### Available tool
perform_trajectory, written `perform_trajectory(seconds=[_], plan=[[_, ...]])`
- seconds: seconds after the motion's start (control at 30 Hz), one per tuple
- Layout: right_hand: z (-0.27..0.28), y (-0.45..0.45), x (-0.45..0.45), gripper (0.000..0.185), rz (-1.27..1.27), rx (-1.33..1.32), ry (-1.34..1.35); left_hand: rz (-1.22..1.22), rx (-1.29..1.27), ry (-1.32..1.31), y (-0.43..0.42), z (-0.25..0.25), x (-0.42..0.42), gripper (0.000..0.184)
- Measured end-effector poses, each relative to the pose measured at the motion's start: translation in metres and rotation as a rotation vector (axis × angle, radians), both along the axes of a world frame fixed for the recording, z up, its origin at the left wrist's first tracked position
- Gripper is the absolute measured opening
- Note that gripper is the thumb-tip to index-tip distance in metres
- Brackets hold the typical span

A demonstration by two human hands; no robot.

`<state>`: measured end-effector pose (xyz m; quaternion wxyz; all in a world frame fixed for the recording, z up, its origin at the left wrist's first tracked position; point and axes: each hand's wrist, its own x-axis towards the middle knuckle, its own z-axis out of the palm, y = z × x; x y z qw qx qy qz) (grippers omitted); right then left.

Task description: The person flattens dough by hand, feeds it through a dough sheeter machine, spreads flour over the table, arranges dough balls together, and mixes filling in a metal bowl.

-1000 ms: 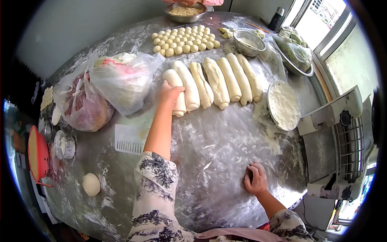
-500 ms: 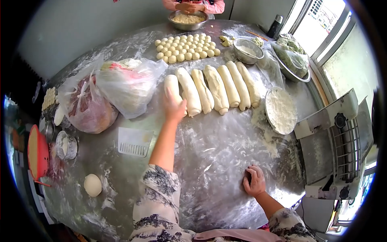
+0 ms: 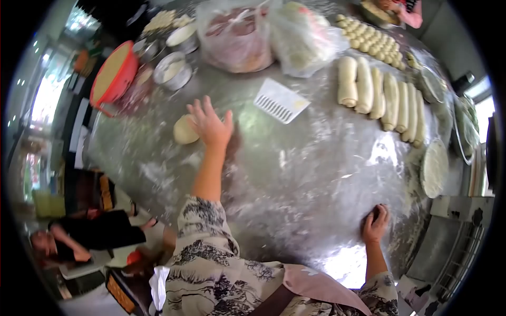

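Observation:
My left hand point(image 3: 212, 126) is open, fingers spread, over the tabletop with its fingertips at the edge of a round dough ball point(image 3: 184, 130). Part of the ball is hidden behind the fingers. To the right of that hand lies a white slotted plastic dough scraper point(image 3: 280, 101). My right hand point(image 3: 375, 225) rests on the metal table point(image 3: 300, 184), its fingers curled into a loose fist; nothing shows in it. Several thick dough rolls point(image 3: 389, 100) lie side by side at the upper right, apart from both hands.
Small dough balls point(image 3: 373, 43) stand in rows at the back. Two plastic bags point(image 3: 236, 39) sit near a metal bowl point(image 3: 173, 71) and a red basin point(image 3: 113, 73). A flour dish point(image 3: 435, 168) is at the right. Another person point(image 3: 95, 236) is at the lower left.
My left hand has let go of the leftmost dough roll and moved left to the dough ball, opening. The view has turned left. My right hand still rests on the table.

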<state>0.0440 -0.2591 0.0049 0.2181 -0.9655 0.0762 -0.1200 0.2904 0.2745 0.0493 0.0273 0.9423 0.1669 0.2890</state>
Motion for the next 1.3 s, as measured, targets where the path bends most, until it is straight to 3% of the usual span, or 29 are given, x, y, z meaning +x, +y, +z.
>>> perform_trajectory(seconds=[0.1, 0.17, 0.23, 0.37, 0.53, 0.6, 0.7, 0.8, 0.87, 0.93, 1.0, 1.03, 1.1, 1.27, 1.3], plan=[[0.000, 0.003, -0.005, 0.032, 0.005, -0.035, 0.012, 0.341, 0.023, 0.404, 0.064, 0.024, -0.017, 0.102], [0.002, 0.001, -0.008, 0.034, -0.013, -0.048, 0.024, 0.116, -0.276, 0.419, 0.102, 0.008, -0.016, 0.101], [0.010, 0.007, -0.008, 0.034, -0.043, -0.019, 0.027, 0.087, -0.260, 0.469, 0.122, -0.005, -0.006, 0.093], [0.024, 0.011, -0.007, 0.032, -0.066, -0.014, -0.024, -0.010, -0.304, 0.378, 0.147, -0.021, -0.009, 0.064], [0.025, 0.006, -0.010, 0.033, -0.068, 0.041, -0.039, 0.049, -0.532, 0.092, 0.117, -0.024, -0.079, 0.060], [0.022, 0.005, -0.012, 0.034, -0.079, 0.038, -0.036, 0.049, -0.730, -0.030, 0.121, -0.050, -0.101, 0.062], [0.023, 0.003, -0.013, 0.034, -0.072, 0.039, -0.052, 0.207, -1.242, -0.126, 0.048, -0.003, -0.145, 0.056], [0.020, 0.001, -0.013, 0.035, -0.074, 0.060, -0.051, -0.107, -1.963, -0.065, -0.010, 0.027, -0.196, 0.050], [0.021, 0.000, -0.010, 0.035, -0.081, 0.069, -0.010, -0.182, -2.063, 0.120, -0.065, 0.043, -0.231, 0.048], [0.022, -0.003, -0.007, 0.038, -0.079, 0.099, 0.032, -0.257, -2.051, 0.414, -0.121, 0.048, -0.255, 0.048], [0.011, -0.003, -0.009, 0.040, -0.059, 0.100, 0.013, -0.291, -1.800, 0.585, -0.181, 0.024, -0.267, 0.056], [0.009, -0.007, -0.013, 0.041, -0.049, 0.094, 0.007, -0.343, -1.429, 0.680, -0.211, 0.014, -0.273, 0.057], [0.014, -0.012, -0.024, 0.043, 0.098, 0.139, -0.041, -0.481, -0.859, 0.707, -0.254, -0.004, -0.288, 0.060], [0.020, -0.042, -0.100, 0.052, 0.256, 0.042, -0.117, -0.576, -0.487, 0.350, -0.304, 0.008, -0.339, 0.082], [0.018, -0.050, -0.106, 0.054, 0.162, 0.011, -0.091, -0.576, -0.426, 0.308, -0.308, 0.010, -0.346, 0.087]])
